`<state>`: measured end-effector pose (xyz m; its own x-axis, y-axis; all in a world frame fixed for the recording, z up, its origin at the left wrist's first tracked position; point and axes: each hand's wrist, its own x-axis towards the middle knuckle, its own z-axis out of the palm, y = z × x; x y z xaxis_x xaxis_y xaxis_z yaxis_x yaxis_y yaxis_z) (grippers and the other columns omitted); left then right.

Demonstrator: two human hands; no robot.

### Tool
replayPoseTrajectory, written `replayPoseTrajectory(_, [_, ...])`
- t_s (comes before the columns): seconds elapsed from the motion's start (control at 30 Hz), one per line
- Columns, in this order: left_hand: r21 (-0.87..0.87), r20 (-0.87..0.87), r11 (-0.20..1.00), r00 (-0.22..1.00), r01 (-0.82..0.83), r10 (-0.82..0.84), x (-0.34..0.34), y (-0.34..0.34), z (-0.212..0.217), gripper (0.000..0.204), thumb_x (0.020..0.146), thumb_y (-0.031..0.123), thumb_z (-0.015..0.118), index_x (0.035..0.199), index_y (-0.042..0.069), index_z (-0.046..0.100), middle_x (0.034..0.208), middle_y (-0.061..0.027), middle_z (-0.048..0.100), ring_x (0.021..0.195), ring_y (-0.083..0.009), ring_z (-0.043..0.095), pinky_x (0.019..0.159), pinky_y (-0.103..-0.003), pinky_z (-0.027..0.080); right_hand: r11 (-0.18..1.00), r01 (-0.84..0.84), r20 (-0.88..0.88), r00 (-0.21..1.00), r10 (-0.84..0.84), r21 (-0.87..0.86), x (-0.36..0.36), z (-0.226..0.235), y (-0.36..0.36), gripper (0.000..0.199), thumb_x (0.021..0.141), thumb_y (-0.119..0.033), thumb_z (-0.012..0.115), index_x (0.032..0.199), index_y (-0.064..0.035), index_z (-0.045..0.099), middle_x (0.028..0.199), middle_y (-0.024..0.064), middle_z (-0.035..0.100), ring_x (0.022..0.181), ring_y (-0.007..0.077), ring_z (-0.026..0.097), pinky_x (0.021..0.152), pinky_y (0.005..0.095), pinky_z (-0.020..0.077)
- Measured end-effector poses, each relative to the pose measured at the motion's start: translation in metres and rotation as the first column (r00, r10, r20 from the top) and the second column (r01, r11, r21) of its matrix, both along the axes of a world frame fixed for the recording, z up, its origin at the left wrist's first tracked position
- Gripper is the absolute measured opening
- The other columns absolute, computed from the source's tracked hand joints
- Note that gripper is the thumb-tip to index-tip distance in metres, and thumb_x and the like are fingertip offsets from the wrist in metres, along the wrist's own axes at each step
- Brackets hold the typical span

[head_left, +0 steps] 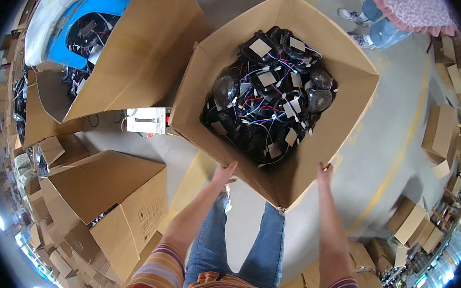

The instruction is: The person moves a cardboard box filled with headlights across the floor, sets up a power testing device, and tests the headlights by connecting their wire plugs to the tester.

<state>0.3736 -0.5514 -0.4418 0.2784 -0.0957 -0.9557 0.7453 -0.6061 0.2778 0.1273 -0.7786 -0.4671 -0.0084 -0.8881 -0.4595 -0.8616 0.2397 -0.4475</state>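
Observation:
A large open cardboard box (345, 126) stands on the concrete floor in front of me. It is filled with black parts, round lenses and tangled red, blue and white wires (269, 93) with small tags. My left hand (224, 174) rests on the outside of the box's near left wall, fingers spread. Over on the near right wall, my right hand (324, 173) grips the top edge. Both arms reach forward above my jeans-clad legs.
Another big open box (141, 45) stands at the left, with a blue bin (97, 9) of similar parts behind it. A small white device (145, 120) lies between the boxes. Cardboard cartons (127, 212) crowd the left and right. A person's legs (383, 23) stand at top right.

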Motion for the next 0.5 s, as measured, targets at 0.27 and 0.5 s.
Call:
replayPoseTrajectory(0.27, [0.637,0.466,0.509,0.236,0.579,-0.853,0.157,-0.013,0.092,0.041,0.071,0.044,0.052,0.071,0.003,0.055,0.077,-0.015,0.059,0.074,-0.0279,0.057,0.064,-0.038,0.044,0.924,-0.007,-0.24,0.965,0.107,0.383,0.005,0.016,0.042,0.045,0.07,-0.034,0.052,0.103,-0.0034,0.043,0.095,0.0201,0.054,0.091,0.0333,0.051,0.077,0.0392,0.0401])
replayPoseTrajectory(0.5, [0.731,0.375,0.352,0.087,0.585,-0.923,0.251,-0.027,0.01,0.043,0.075,0.042,0.046,0.081,0.0,0.053,0.08,-0.0183,0.057,0.078,-0.0315,0.055,0.069,-0.039,0.044,0.964,-0.062,-0.01,0.998,0.067,0.259,-0.01,-0.006,0.037,0.029,0.068,-0.016,0.051,0.085,0.0062,0.055,0.071,0.0149,0.059,0.067,0.0213,0.057,0.059,0.033,0.0429])
